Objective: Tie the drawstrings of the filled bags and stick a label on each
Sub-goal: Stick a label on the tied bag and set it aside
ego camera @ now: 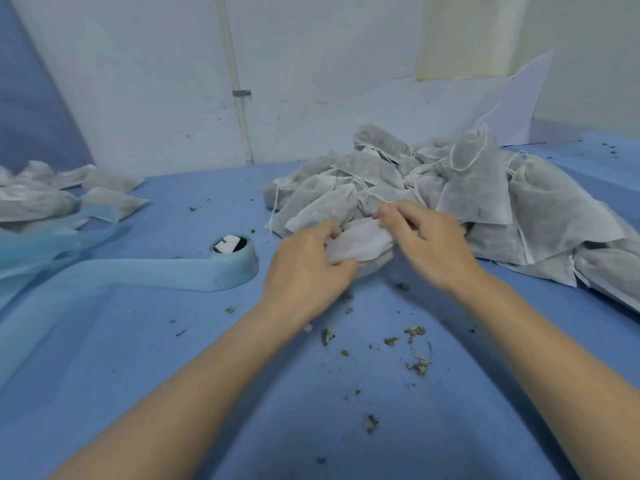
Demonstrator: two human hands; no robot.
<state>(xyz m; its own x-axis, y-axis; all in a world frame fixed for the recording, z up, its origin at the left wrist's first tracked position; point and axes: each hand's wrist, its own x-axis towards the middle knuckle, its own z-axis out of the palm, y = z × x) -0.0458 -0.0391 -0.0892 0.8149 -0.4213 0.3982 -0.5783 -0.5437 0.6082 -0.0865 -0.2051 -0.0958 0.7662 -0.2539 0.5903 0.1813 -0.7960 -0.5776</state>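
Right now I have both hands on one small white non-woven drawstring bag [360, 241], just at the near left edge of the big heap of grey filled drawstring bags [460, 202] on the right of the blue-covered bench [138, 358]. My left hand [304, 268] grasps the bag's left end, fingers curled round it. My right hand [427, 239] pinches its right end, thumb and fingers closed on the fabric. A smaller group of grey filled bags [65, 192] lies at the far left, well apart from the heap. Between them a roll of light blue label backing tape [233, 258] sits left of my left hand, its strip trailing off to the left. Dry green herb crumbs [415, 355] are scattered on the bench near my forearms.
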